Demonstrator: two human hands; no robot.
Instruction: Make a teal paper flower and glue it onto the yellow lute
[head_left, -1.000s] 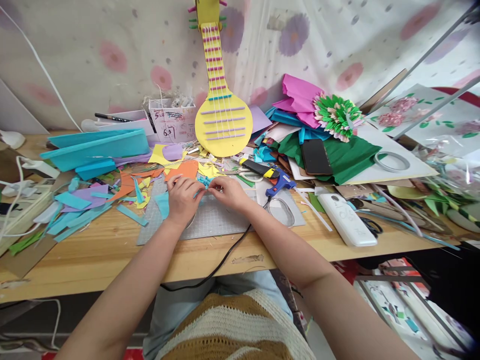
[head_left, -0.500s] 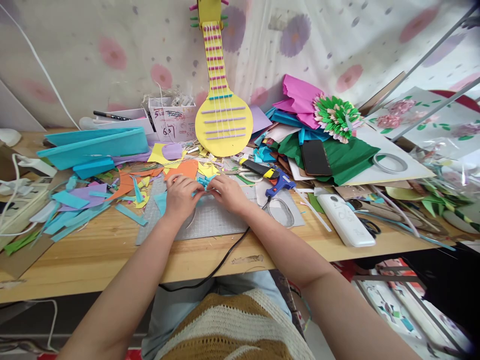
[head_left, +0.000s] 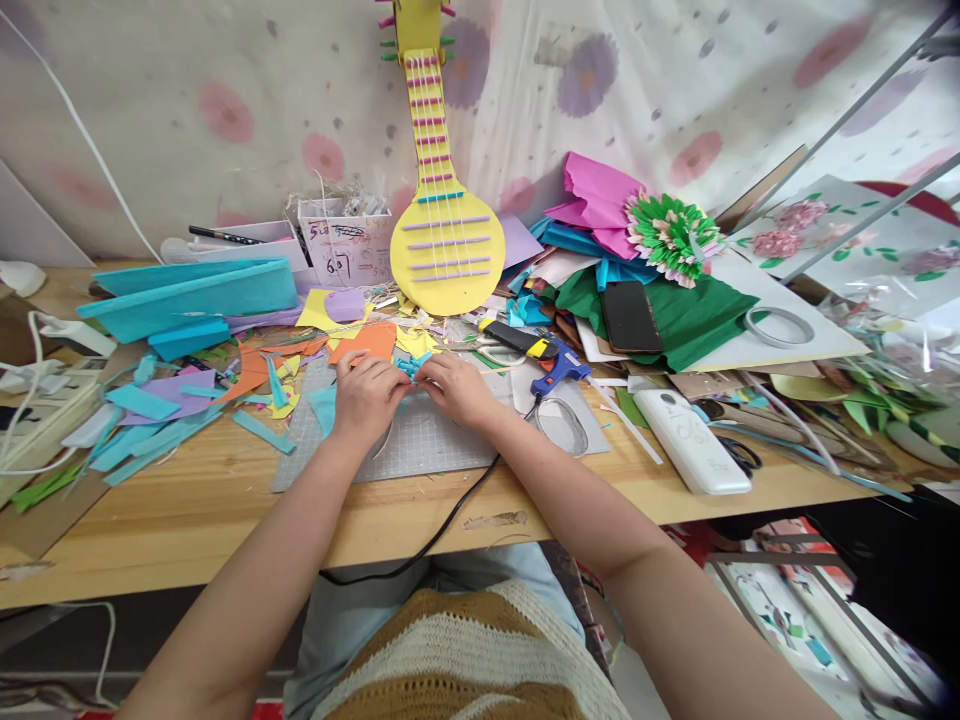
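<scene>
Between my fingertips is a small piece of blue paper [head_left: 409, 368], mostly covered by the fingers, so its shape is hard to make out. My left hand [head_left: 367, 397] pinches it from the left. From the right, my right hand [head_left: 455, 388] grips it with bent fingers, the two hands almost touching. Both are low over a grey cutting mat [head_left: 427, 445]. Orange paper [head_left: 375, 341] lies just beyond the left hand. A utility knife [head_left: 517, 338] and a blue glue gun [head_left: 561, 368] lie to the right of my right hand.
A yellow paper lute [head_left: 448, 250] leans at the back. Coloured scraps [head_left: 157, 400] cover the left. A phone [head_left: 631, 316], a white power bank [head_left: 691, 440] and a tape roll [head_left: 562, 427] lie to the right. The glue gun's black cord [head_left: 450, 515] crosses the table's front edge.
Both hands stay in nearly the same place, with only slight finger movement around the blue paper. The camera view has shifted very slightly.
</scene>
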